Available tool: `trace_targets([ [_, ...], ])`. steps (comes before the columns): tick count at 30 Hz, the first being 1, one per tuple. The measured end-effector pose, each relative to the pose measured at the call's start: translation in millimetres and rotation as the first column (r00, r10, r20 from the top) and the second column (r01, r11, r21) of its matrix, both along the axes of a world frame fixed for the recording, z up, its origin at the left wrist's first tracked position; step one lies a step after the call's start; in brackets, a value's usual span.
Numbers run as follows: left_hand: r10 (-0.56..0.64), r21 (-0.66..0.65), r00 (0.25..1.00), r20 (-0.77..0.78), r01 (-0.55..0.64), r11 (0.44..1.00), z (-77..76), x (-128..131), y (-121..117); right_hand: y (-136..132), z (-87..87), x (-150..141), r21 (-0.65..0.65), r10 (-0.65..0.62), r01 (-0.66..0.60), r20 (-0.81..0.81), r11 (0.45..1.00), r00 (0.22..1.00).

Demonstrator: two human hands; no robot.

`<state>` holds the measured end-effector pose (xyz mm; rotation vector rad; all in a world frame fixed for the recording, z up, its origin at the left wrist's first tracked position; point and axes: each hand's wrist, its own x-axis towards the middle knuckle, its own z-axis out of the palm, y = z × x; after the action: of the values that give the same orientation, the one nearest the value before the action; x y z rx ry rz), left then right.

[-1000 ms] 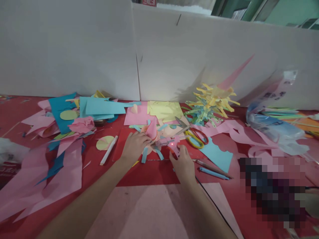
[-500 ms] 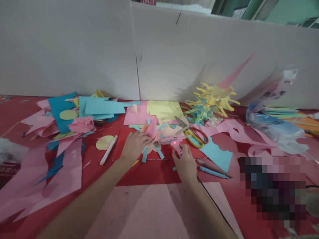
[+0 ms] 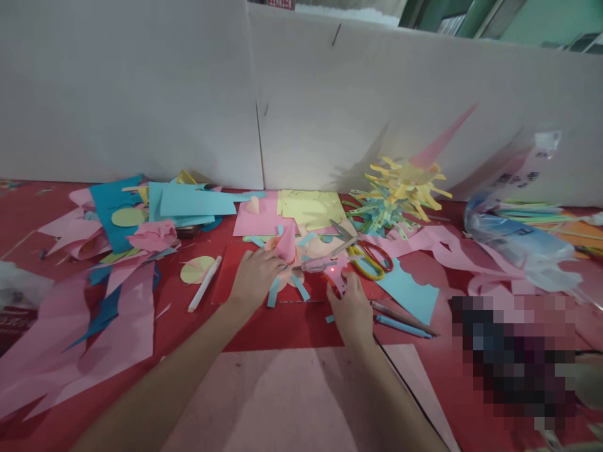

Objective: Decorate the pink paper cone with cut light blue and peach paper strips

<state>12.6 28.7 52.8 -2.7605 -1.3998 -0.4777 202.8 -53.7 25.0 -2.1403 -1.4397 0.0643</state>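
My left hand (image 3: 254, 276) is closed around a pink paper flower (image 3: 286, 246) with light blue strips hanging from it, pressing it down on a red sheet (image 3: 235, 267). My right hand (image 3: 350, 301) grips a pink glue gun (image 3: 330, 269) with a small red light, its nozzle pointing left at the flower. A black cord (image 3: 400, 383) runs back from the gun along my right forearm.
Yellow and red scissors (image 3: 370, 258) lie just right of the gun. A white stick (image 3: 203, 284) lies left of my left hand. Paper scraps (image 3: 117, 220) pile at left. A yellow and blue paper craft (image 3: 400, 191), a plastic bag (image 3: 513, 232) and pens (image 3: 400, 320) sit at right.
My right hand and the glue gun have shifted slightly up and right. The left hand stays on the flower.
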Motion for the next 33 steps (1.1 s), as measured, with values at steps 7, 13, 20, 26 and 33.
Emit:
trace_targets([
  [7, 0.02, 0.08, 0.996, -0.081, -0.014, 0.997, 5.9, 4, -5, -1, 1.6, 0, 0.001, -0.013, 0.013, -0.001, 1.0, 1.0],
  [13, 0.013, 0.144, 0.998, -0.068, -0.003, 0.99, 5.6, 6, -9, -1, 1.4, -2, -0.011, -0.024, 0.024, 0.002, 1.0, 1.0],
  [20, 0.168, 0.236, 0.921, 0.351, -0.261, 0.936, 30.5, 6, -11, 0, 5.7, 10, 0.05, -0.083, 0.089, -0.112, 0.995, 0.99],
  [26, 0.151, -0.031, 0.796, 0.586, -0.164, 0.986, 49.0, 27, 13, 0, 9.1, 34, 0.118, -0.147, 0.19, -0.301, 0.975, 0.942],
  [33, 0.106, -0.007, 0.774, 0.624, -0.13, 0.991, 71.6, 19, 8, 2, 10.4, 45, 0.22, -0.167, 0.309, -0.495, 0.925, 0.852],
])
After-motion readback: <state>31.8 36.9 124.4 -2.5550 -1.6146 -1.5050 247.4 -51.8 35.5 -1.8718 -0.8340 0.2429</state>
